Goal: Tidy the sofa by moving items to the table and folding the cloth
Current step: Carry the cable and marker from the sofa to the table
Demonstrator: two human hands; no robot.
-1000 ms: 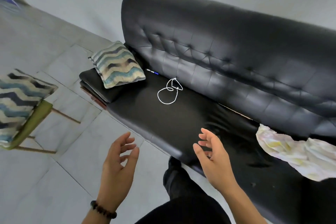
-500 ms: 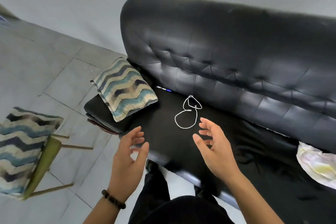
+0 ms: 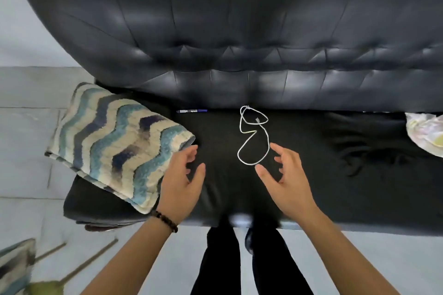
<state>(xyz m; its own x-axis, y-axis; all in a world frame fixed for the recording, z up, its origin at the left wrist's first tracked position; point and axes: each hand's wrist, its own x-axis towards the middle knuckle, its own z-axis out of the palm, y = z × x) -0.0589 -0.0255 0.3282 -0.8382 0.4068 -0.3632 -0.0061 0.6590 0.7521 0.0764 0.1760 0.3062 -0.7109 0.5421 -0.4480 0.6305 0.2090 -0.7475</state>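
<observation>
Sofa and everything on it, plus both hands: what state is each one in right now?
white cable, loosely looped on the sofa seat.
pen, lying flat at the backrest foot.
cushion, lying askew at the seat's left end.
cloth, crumpled, unfolded, at the right edge.
left hand, open, holding nothing.
right hand, open, fingers beside the cable.

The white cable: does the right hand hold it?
No, the right hand is open beside the white cable, no finger curled round it.

A black tufted leather sofa (image 3: 239, 31) fills the frame; at left, a cushion (image 3: 115, 143) in blue, teal, navy and cream zigzags. A white cable (image 3: 254, 136) and blue-and-white pen (image 3: 191, 111) lie centre; pale yellow-white cloth (image 3: 425, 132) at right edge; grey floor tiles (image 3: 24, 151).
</observation>
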